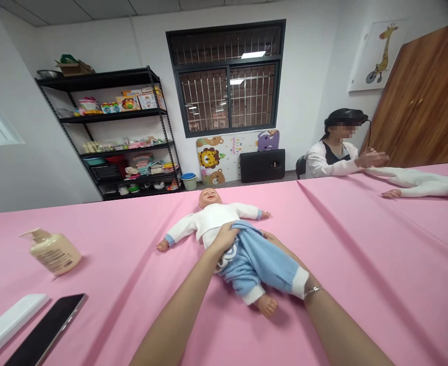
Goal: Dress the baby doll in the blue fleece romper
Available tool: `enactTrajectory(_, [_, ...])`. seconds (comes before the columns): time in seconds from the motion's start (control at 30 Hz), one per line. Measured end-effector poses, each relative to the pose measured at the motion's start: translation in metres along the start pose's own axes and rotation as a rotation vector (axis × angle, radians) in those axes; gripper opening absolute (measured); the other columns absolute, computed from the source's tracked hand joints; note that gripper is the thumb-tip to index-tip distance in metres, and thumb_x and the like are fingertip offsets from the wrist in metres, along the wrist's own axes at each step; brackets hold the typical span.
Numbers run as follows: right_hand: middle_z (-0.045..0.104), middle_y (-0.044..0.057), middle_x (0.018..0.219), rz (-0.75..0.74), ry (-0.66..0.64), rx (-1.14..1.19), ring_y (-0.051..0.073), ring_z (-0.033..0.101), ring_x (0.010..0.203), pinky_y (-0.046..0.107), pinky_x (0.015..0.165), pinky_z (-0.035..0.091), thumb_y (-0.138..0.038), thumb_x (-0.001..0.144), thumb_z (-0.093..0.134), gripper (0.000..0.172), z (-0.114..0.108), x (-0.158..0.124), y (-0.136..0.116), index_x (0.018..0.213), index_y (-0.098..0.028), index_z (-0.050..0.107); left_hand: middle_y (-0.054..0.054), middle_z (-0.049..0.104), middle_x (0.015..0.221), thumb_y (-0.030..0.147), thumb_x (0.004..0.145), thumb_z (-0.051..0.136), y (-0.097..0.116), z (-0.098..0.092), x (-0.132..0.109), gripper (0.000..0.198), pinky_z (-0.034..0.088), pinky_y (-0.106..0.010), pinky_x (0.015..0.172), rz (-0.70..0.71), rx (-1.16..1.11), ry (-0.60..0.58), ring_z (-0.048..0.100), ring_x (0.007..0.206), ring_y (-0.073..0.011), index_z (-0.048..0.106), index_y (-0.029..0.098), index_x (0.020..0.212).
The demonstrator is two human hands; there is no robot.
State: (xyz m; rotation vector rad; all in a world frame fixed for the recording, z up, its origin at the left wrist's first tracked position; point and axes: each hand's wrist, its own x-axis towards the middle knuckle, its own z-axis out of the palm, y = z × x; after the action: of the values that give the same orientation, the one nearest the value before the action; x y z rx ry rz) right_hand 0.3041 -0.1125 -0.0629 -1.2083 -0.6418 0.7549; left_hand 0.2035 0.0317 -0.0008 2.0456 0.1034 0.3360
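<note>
A baby doll [213,213] lies on its back on the pink tablecloth [132,284], in a white top and light blue trousers [256,262]. My left hand [226,238] is closed on the waistband of the trousers at the doll's left hip. My right hand [275,243] lies along the other side of the trousers, mostly hidden behind the doll's leg; its fingers do not show clearly. One bare foot [267,305] of the doll points toward me.
A cream pump bottle [52,251] lies at the left. A dark phone [48,330] and a white flat box [6,323] sit near the front left edge. At the far right another person [338,150] handles a second doll [418,184]. Shelves [113,132] stand against the back wall.
</note>
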Motion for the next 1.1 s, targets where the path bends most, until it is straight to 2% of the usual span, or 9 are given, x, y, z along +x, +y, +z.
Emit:
enactTrajectory(0.13, [0.062, 0.006, 0.089, -0.037, 0.028, -0.032, 0.02, 0.055, 0.088, 0.03, 0.083, 0.045, -0.025, 0.065, 0.069, 0.024, -0.003, 0.009, 0.003, 0.085, -0.015, 0.065, -0.007, 0.056, 0.112, 0.036, 0.079, 0.055, 0.019, -0.002, -0.015, 0.041, 0.041, -0.032, 0.091, -0.035, -0.045, -0.133, 0.051, 0.102, -0.0224, 0.05, 0.013, 0.112])
enactTrajectory(0.27, [0.061, 0.004, 0.078, -0.026, 0.133, -0.033, 0.019, 0.053, 0.083, 0.03, 0.083, 0.044, -0.019, 0.063, 0.066, 0.008, -0.009, 0.022, 0.012, 0.068, -0.016, 0.062, -0.01, 0.053, 0.11, 0.049, 0.053, 0.077, 0.034, -0.001, -0.041, 0.081, 0.045, -0.032, 0.08, -0.092, 0.303, -0.341, 0.051, 0.098, -0.0263, 0.042, 0.013, 0.117])
enactTrajectory(0.37, [0.061, 0.003, 0.08, 0.012, 0.161, 0.037, 0.017, 0.053, 0.078, 0.031, 0.079, 0.046, -0.026, 0.064, 0.064, 0.011, -0.004, 0.024, 0.018, 0.071, -0.017, 0.061, -0.006, 0.057, 0.093, 0.043, 0.06, 0.071, 0.034, 0.001, -0.051, 0.057, 0.045, -0.03, 0.066, -0.105, 0.496, -0.417, 0.055, 0.081, -0.0239, 0.049, 0.013, 0.103])
enactTrajectory(0.47, [0.061, 0.003, 0.084, 0.054, 0.108, 0.113, 0.017, 0.055, 0.078, 0.031, 0.078, 0.048, -0.032, 0.063, 0.065, 0.022, 0.008, 0.017, 0.018, 0.079, -0.017, 0.061, -0.002, 0.058, 0.085, 0.029, 0.071, 0.057, 0.028, -0.002, -0.048, 0.023, 0.043, -0.028, 0.068, 0.01, 0.49, -0.32, 0.055, 0.077, -0.0204, 0.054, 0.016, 0.09])
enactTrajectory(0.6, [0.06, 0.001, 0.083, 0.14, -0.103, 0.249, 0.013, 0.055, 0.069, 0.026, 0.065, 0.048, -0.03, 0.062, 0.071, 0.046, 0.018, 0.004, 0.013, 0.104, -0.021, 0.055, -0.003, 0.057, 0.087, 0.02, 0.076, 0.049, 0.017, -0.017, -0.035, 0.016, 0.041, -0.029, 0.076, 0.024, 0.522, 0.074, 0.053, 0.082, -0.0197, 0.052, 0.016, 0.091])
enactTrajectory(0.67, [0.058, -0.001, 0.074, 0.164, -0.15, 0.199, 0.009, 0.052, 0.059, 0.019, 0.055, 0.043, -0.024, 0.059, 0.073, 0.048, 0.018, 0.0, 0.012, 0.103, -0.019, 0.056, -0.005, 0.054, 0.088, 0.019, 0.076, 0.049, 0.011, -0.026, -0.03, 0.013, 0.041, -0.03, 0.077, -0.042, 0.557, 0.201, 0.052, 0.084, -0.0203, 0.049, 0.015, 0.089])
enactTrajectory(0.87, [0.054, 0.0, 0.059, 0.077, -0.018, 0.026, 0.008, 0.045, 0.051, 0.019, 0.05, 0.038, -0.027, 0.064, 0.071, 0.032, 0.021, 0.005, 0.016, 0.089, -0.011, 0.059, -0.002, 0.053, 0.086, 0.024, 0.083, 0.037, 0.007, -0.024, -0.033, 0.011, 0.041, -0.031, 0.081, -0.019, 0.327, 0.118, 0.052, 0.084, -0.0186, 0.045, 0.017, 0.088])
enactTrajectory(0.97, [0.059, 0.003, 0.071, -0.006, 0.071, 0.001, 0.011, 0.052, 0.063, 0.024, 0.061, 0.045, -0.031, 0.073, 0.066, 0.031, 0.027, 0.01, 0.016, 0.095, -0.01, 0.059, -0.004, 0.055, 0.101, 0.026, 0.084, 0.037, 0.005, -0.01, -0.031, 0.02, 0.038, -0.032, 0.091, 0.008, 0.086, 0.055, 0.05, 0.098, -0.0194, 0.047, 0.017, 0.099])
enactTrajectory(1.1, [0.057, 0.006, 0.096, -0.137, 0.22, -0.073, 0.014, 0.055, 0.084, 0.031, 0.077, 0.048, -0.036, 0.087, 0.053, 0.029, 0.031, 0.017, 0.009, 0.101, -0.011, 0.056, -0.006, 0.056, 0.104, 0.024, 0.082, 0.041, -0.005, 0.011, -0.026, 0.024, 0.037, -0.034, 0.093, 0.001, -0.033, 0.163, 0.05, 0.1, -0.0212, 0.05, 0.015, 0.102])
